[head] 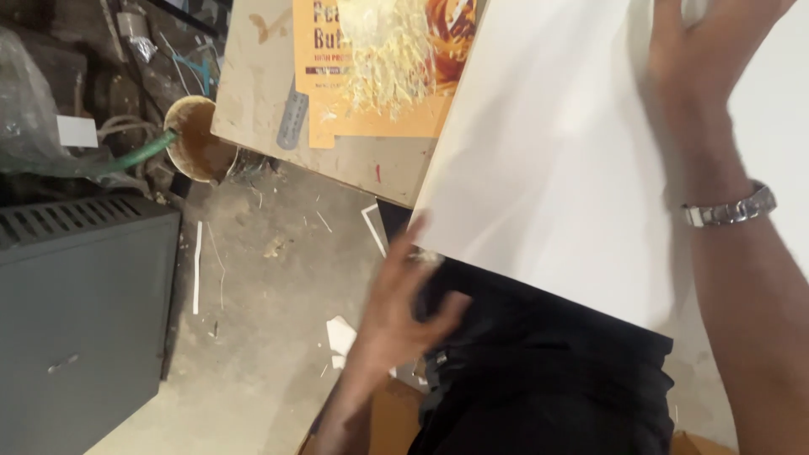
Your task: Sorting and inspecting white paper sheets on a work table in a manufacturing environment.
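Note:
A large white sheet (pixel 548 160) lies across the wooden table (pixel 253 93) and reaches over its near edge. My right hand (pixel 704 50) rests flat on the sheet's upper right part, fingers spread; a metal watch sits on that wrist. My left hand (pixel 404 295) is blurred, fingers apart, just below the sheet's near left corner and seems to touch its edge. It holds nothing that I can see. Below the sheet, dark clothing (pixel 548 371) fills the lower middle.
An orange printed cardboard piece (pixel 337 109) with pale shavings (pixel 383 50) lies on the table beside a metal ruler (pixel 292 118). A round glue-stained pot (pixel 195 139) with a green hose sits left. A grey metal cabinet (pixel 80 320) stands at lower left. Scraps litter the dusty floor (pixel 253 337).

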